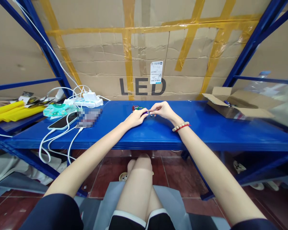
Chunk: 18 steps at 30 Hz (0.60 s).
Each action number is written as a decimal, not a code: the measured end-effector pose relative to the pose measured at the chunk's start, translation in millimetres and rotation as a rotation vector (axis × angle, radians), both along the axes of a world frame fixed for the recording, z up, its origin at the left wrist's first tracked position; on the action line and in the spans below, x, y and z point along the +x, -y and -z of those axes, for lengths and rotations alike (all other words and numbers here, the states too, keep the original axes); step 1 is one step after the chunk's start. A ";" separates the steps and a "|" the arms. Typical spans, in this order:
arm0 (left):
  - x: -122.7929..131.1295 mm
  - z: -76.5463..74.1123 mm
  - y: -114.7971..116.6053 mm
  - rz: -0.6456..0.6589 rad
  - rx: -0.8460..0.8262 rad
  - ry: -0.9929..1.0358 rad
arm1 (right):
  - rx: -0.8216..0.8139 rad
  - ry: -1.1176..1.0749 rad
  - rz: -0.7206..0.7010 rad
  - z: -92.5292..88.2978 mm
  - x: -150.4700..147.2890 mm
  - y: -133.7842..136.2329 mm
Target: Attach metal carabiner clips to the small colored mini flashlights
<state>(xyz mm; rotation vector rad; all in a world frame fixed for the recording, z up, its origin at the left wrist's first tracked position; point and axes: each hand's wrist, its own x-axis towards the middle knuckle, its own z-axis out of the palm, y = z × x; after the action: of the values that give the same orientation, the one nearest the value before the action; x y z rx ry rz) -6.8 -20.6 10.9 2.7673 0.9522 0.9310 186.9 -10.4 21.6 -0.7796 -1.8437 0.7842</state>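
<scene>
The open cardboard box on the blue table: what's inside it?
Inside the open cardboard box, something small and dark blue shows toward the left, too small to identify. The near flap covers part of the bottom; anything lying there cannot be seen.

A blue metal bench point(201, 131) and taped cardboard point(98, 64) suggest a workshop.

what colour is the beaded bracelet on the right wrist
Pale beige beads, with a red cord alongside; seen in the head view.
</scene>
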 end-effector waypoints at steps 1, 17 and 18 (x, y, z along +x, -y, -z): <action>0.1 0.5 -0.5 0.003 -0.014 0.014 | 0.008 0.004 0.003 0.1 0.3 -0.3; -0.5 4.3 -6.1 0.061 -0.029 0.061 | 0.046 0.104 0.054 1.6 2.2 0.0; -0.5 4.7 -6.6 0.060 -0.031 0.076 | 0.050 0.109 0.058 1.7 2.4 -0.2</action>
<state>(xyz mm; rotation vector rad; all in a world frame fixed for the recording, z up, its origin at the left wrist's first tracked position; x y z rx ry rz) -7.3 -14.0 6.2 2.6973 0.8597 0.9955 189.3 -10.1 20.0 -0.8544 -1.9206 0.6672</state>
